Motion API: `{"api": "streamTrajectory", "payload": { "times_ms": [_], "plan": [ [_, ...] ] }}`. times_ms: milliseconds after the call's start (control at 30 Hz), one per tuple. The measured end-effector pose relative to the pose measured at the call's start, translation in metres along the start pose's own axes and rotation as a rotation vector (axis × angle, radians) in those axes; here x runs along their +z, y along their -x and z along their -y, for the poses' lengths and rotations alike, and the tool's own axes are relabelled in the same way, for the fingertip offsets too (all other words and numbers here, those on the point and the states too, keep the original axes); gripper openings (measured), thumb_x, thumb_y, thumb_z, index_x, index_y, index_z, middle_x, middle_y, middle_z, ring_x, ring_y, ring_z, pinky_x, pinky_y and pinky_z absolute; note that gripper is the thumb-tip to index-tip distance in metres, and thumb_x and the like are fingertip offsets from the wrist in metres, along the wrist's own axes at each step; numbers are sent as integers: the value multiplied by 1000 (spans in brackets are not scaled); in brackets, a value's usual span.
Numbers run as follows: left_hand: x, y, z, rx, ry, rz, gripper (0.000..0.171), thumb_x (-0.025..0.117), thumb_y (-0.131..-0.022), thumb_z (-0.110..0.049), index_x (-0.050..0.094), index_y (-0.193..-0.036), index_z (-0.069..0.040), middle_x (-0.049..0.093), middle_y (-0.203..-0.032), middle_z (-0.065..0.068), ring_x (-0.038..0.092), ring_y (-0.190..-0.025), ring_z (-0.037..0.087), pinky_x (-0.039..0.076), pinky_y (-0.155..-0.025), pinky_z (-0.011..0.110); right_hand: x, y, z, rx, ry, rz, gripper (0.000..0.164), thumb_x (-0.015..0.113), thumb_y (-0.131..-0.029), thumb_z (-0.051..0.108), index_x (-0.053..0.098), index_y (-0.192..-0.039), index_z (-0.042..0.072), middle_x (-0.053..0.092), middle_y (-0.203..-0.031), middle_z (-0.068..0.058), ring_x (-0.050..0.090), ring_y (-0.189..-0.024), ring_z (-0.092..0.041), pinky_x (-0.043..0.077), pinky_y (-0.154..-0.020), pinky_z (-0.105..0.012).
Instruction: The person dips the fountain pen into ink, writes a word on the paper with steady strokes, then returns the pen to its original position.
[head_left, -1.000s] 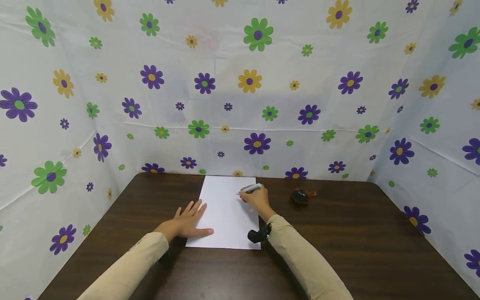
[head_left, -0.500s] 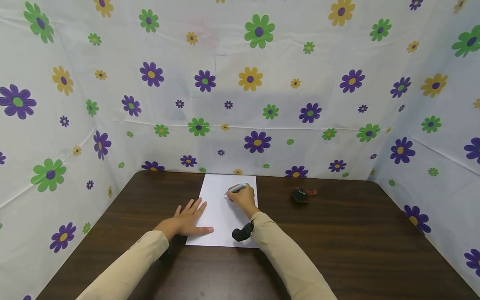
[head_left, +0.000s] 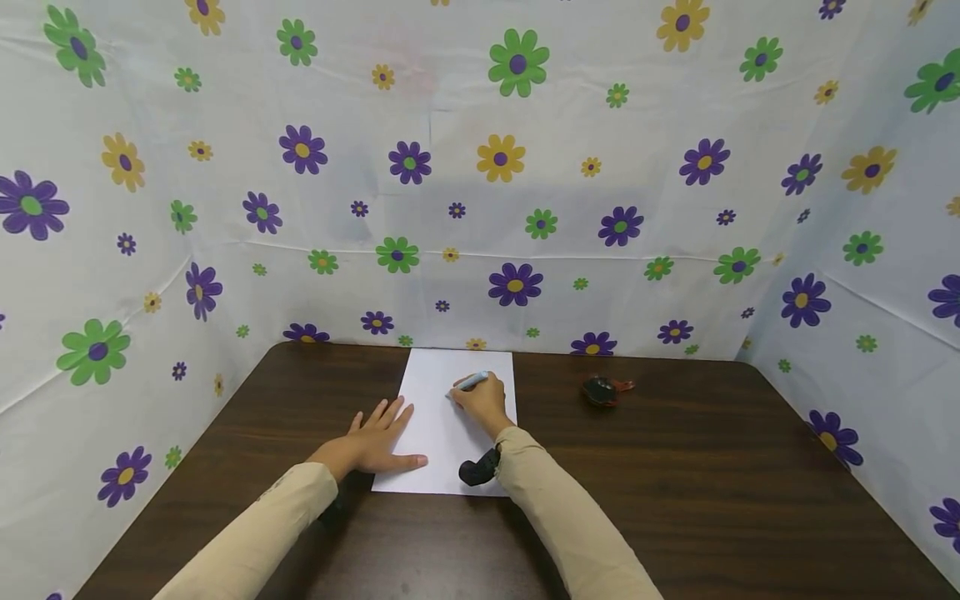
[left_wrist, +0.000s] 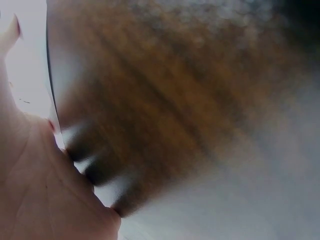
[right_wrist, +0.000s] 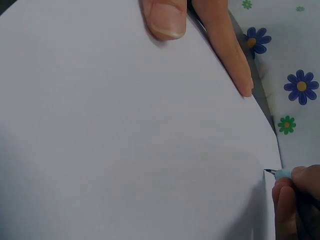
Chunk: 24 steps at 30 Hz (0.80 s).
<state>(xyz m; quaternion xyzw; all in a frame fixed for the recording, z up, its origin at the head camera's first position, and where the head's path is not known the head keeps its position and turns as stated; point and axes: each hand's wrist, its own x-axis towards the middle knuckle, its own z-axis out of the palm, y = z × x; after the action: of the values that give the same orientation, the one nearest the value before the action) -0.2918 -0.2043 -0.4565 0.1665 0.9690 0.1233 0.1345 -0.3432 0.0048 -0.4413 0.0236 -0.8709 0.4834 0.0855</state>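
A sheet of white paper [head_left: 431, 425] lies on the dark wooden table. My left hand [head_left: 369, 446] rests flat with spread fingers on its left edge, the thumb reaching in over the sheet. Between thumb and fingers my right hand [head_left: 483, 404] pinches a light blue pen [head_left: 471, 381], slanted over the upper middle of the paper. In the right wrist view, the dark tip of the pen [right_wrist: 282, 173] is right at the paper's surface, and the left thumb [right_wrist: 167, 22] shows at the top. A few tiny dark marks [left_wrist: 24, 101] show on the paper in the left wrist view.
To the right of the paper, a small dark rounded object with reddish parts [head_left: 602, 391] stands on the table [head_left: 675, 475]. Behind and on both sides hangs a white flowered cloth [head_left: 450, 192]. A black wrist camera [head_left: 478, 468] on my right wrist overlaps the lower paper.
My right hand has moved left across the paper with the pen, from near its right edge to the upper middle, then slightly lower. The left hand stays in place.
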Motion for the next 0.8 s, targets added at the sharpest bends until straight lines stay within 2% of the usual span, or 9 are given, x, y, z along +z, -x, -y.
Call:
{"api": "streamTrajectory", "payload": {
  "times_ms": [267, 367, 633, 800],
  "plan": [
    [-16, 16, -16, 19, 49, 21, 108, 51, -79, -77, 16, -154, -8, 4, -160, 19, 3, -144, 45, -2, -108, 69, -1, 3, 4, -23, 14, -2, 4, 73, -79, 10, 76, -81, 9, 67, -58, 0, 59, -53, -9, 49, -59, -27],
    [-18, 18, -19, 7, 25, 27, 105, 52, -81, -74, 16, -154, -9, 4, -160, 18, 4, -145, 44, 1, -109, 68, -1, 4, 6, -36, 22, 3, 4, 71, -81, 9, 75, -81, 8, 66, -57, 0, 59, -52, -9, 49, -60, -28],
    [-6, 6, -7, -8, -13, -3, 107, 49, -76, -80, 15, -155, -15, 4, -161, 12, 4, -146, 39, 1, -111, 66, -3, 3, 8, -77, 31, 0, 4, 72, -79, 7, 75, -77, 6, 65, -55, -1, 55, -50, -9, 46, -58, -28],
    [-13, 11, -13, -5, -12, 18, 106, 50, -79, -77, 15, -154, -11, 4, -161, 16, 4, -145, 42, 1, -110, 66, -3, 3, 7, -89, 31, -2, 4, 72, -80, 7, 74, -76, 7, 64, -53, 0, 55, -49, -9, 46, -58, -27]
  ]
}}
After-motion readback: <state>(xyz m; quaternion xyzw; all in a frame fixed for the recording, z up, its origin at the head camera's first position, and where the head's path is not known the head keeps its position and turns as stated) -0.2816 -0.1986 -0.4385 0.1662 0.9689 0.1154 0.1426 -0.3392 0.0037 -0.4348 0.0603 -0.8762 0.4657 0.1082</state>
